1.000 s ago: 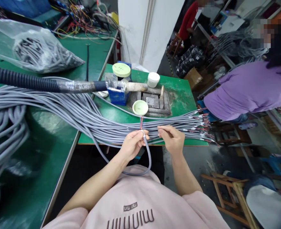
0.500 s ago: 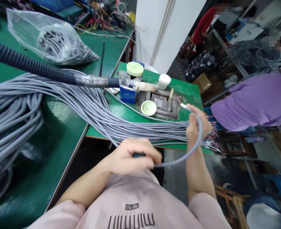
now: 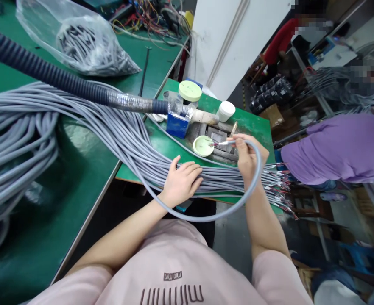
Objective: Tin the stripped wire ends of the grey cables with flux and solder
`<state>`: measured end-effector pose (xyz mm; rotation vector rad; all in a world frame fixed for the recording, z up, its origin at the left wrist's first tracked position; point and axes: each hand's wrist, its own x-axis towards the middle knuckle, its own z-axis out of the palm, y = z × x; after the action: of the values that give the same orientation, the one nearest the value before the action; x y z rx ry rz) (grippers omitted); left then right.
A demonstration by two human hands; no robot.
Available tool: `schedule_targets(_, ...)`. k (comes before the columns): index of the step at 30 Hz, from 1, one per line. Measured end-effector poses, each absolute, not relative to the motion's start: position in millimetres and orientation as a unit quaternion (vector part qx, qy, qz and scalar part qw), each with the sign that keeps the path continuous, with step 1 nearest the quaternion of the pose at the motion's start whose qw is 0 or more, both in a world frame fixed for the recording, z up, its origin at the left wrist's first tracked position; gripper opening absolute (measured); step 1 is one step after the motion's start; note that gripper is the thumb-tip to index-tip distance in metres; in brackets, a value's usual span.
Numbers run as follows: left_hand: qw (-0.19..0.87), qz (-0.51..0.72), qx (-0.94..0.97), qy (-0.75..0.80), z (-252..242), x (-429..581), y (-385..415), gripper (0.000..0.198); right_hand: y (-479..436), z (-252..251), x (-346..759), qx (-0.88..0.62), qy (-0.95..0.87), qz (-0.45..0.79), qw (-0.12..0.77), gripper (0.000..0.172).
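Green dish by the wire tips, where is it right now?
In the head view, the green dish sits just right of centre, beyond the grey cable bundle; the wire tips of the cable in the right hand reach over it.

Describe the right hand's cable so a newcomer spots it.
On the small green table, find the thick bundle of grey cables. One grey cable loops below it to the right hand. Unlike the bundle's ends, pointing right, its thin wires point left, at the pale green dish.

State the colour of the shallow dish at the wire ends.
The shallow dish is pale yellowish green, best seen in the head view.
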<state>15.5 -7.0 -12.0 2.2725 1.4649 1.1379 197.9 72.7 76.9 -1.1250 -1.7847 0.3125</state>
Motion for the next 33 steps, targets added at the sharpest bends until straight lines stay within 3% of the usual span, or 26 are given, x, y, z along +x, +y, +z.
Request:
schedule_targets(8,0.129,0.374,0.776,0.491,-9,17,-10,0.027,96,49,187,-0.475,-0.772,0.127,0.403,0.027)
schedule_targets(19,0.139,0.387,0.769,0.489,-11,16,-9,0.027,105,35,185,-0.478,-0.768,0.163,0.393,0.027)
schedule_targets(33,0.132,0.379,0.772,0.492,-10,16,-9,0.027,107,34,185,-0.479,-0.788,0.123,0.367,0.027)
